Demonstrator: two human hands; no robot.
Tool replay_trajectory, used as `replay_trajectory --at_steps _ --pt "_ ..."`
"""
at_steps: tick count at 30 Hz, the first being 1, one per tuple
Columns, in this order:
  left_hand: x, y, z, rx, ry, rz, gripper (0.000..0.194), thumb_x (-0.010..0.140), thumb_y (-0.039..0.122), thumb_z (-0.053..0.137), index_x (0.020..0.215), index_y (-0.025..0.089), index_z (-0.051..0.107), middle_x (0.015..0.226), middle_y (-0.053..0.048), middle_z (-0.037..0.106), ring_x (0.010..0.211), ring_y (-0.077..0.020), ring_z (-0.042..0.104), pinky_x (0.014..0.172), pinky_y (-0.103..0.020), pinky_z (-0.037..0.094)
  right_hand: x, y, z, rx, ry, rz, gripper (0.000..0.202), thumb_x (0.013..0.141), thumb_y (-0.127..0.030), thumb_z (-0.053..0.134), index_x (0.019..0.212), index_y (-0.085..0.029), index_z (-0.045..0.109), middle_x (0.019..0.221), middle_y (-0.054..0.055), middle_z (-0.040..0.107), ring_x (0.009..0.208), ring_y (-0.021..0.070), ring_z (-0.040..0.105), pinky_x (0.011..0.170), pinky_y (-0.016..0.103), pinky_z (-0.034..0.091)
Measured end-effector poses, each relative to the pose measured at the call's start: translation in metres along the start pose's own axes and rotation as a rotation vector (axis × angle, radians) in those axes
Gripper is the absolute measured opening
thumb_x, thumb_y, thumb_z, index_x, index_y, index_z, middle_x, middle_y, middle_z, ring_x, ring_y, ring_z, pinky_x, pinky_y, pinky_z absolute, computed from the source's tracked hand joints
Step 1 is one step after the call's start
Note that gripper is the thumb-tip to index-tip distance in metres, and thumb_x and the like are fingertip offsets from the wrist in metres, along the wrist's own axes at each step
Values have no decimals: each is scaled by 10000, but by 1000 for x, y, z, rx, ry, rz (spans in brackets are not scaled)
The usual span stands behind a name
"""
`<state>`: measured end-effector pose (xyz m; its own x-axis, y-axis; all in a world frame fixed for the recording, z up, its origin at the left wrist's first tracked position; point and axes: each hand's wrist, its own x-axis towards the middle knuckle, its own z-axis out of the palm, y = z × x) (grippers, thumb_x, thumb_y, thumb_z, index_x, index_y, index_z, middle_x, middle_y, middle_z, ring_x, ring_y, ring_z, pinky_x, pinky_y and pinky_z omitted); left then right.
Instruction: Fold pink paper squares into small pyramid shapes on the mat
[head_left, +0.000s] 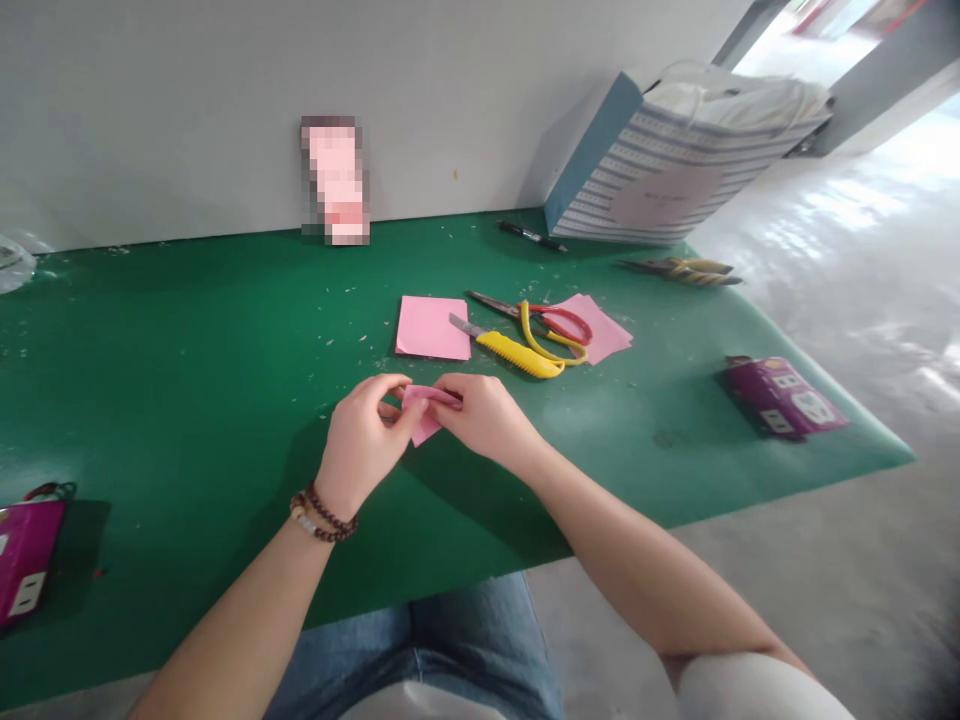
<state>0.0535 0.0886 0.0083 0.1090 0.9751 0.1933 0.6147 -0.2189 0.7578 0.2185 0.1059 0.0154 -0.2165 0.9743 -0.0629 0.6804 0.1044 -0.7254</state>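
Note:
A small folded pink paper [424, 424] is pinched between both hands above the near middle of the green table. My left hand [369, 432], with a beaded bracelet on its wrist, grips the paper's left side. My right hand [484, 418] holds its right, upper edge with closed fingers. Just beyond the hands lies a stack of pink square paper [432, 328]. A yellow-handled knife [519, 353] rests with its blade tip over the stack's right edge. Scissors [559, 325] with red and yellow handles lie partly on more pink sheets [606, 330].
On the green table [187, 400] are a black pen [532, 236], pliers [686, 270], and purple boxes at right [787, 397] and left [28, 560]. A striped paper bag [667, 160] stands at the back right. A blurred pink object [337, 180] is by the wall.

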Motion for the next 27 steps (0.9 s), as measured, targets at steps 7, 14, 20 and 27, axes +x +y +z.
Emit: replay_trajectory --at_steps 7,14,20,27 --pt "1 1 -1 -54 89 15 152 851 248 593 723 177 634 736 -19 657 625 -131 625 603 -240 507 0 3 1 89 -17 -13 158 740 -157 549 822 -215 671 755 -16 676 643 120 556 597 227 388" --pt "-5 6 7 -176 41 2 83 788 156 611 864 185 598 878 -17 677 674 -112 677 600 -191 567 7 14 9 379 49 35 457 649 -110 547 1093 -199 606 755 -29 647 697 140 614 673 266 488" --pt "-7 8 10 -208 -1 -11 152 754 108 602 878 191 575 914 -15 678 706 -115 684 654 -209 589 7 11 10 421 33 32 445 650 -139 557 1089 -201 593 672 -67 577 613 113 552 595 238 459" --pt "-6 8 10 -192 4 -30 252 759 106 606 993 196 576 983 -30 690 729 -126 686 661 -231 589 6 10 11 481 22 29 412 651 -136 548 1056 -197 587 712 -42 612 656 126 590 615 245 485"
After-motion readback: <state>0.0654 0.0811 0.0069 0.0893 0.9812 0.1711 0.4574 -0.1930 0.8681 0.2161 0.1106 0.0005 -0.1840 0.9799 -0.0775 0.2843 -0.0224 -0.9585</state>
